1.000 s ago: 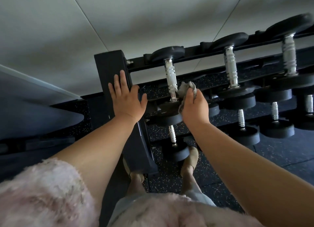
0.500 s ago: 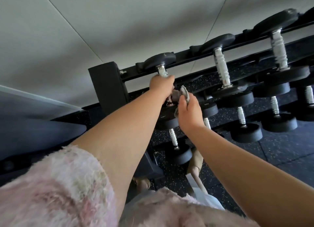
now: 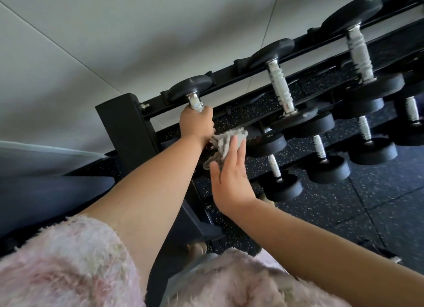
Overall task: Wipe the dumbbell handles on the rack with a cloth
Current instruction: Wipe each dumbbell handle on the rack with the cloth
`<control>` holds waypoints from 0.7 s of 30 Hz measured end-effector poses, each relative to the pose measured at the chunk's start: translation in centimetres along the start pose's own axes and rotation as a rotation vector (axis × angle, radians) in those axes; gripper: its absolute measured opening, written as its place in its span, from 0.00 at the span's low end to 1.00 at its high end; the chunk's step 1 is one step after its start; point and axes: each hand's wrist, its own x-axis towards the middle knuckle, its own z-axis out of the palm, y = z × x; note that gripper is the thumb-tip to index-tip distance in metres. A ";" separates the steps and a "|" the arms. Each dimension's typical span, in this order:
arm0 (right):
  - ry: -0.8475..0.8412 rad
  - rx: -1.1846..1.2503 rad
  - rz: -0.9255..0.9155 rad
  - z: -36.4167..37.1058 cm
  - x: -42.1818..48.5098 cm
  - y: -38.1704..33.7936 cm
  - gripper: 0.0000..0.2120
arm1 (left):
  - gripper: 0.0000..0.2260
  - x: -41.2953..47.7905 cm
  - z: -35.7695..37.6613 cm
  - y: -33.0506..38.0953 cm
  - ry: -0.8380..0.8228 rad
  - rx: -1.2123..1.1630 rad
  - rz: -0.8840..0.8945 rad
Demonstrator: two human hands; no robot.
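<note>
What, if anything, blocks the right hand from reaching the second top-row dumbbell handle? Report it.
Probably nothing. The right hand, flat against the grey cloth, sits below-left of the second dumbbell handle, which lies bare; the left hand grips only the end dumbbell's handle.

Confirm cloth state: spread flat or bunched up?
Bunched up. The cloth is a wrinkled wad, and the right hand presses it with straight fingers.

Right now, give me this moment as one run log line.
phase: wiping handles | left grip: holds leftmost top-row dumbbell handle | right grip: flat against cloth | rack: other dumbbells seated
</note>
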 end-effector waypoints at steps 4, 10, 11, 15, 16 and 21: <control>0.009 -0.065 -0.023 -1.9 4.6 0.4 0.27 | 0.08 0.7 -0.3 -0.3 -0.010 0.067 0.020; 0.051 0.035 0.000 -1.1 3.4 0.4 0.26 | 0.06 1.0 -0.3 -0.6 -0.021 0.080 0.036; 0.043 0.047 0.006 -0.5 2.3 0.3 0.28 | 0.06 1.0 -0.4 -0.6 -0.030 0.063 0.035; 0.044 -0.127 0.035 1.8 -0.9 -1.1 0.38 | 0.07 1.1 -0.5 -0.7 -0.049 0.057 0.064; 0.053 -0.185 0.026 2.3 -1.4 -1.4 0.39 | 0.08 1.1 -0.5 -0.8 -0.053 0.061 0.070; 0.114 -0.236 -0.041 0.4 -0.2 -0.4 0.27 | 0.10 1.4 -0.6 -0.7 -0.078 0.090 0.059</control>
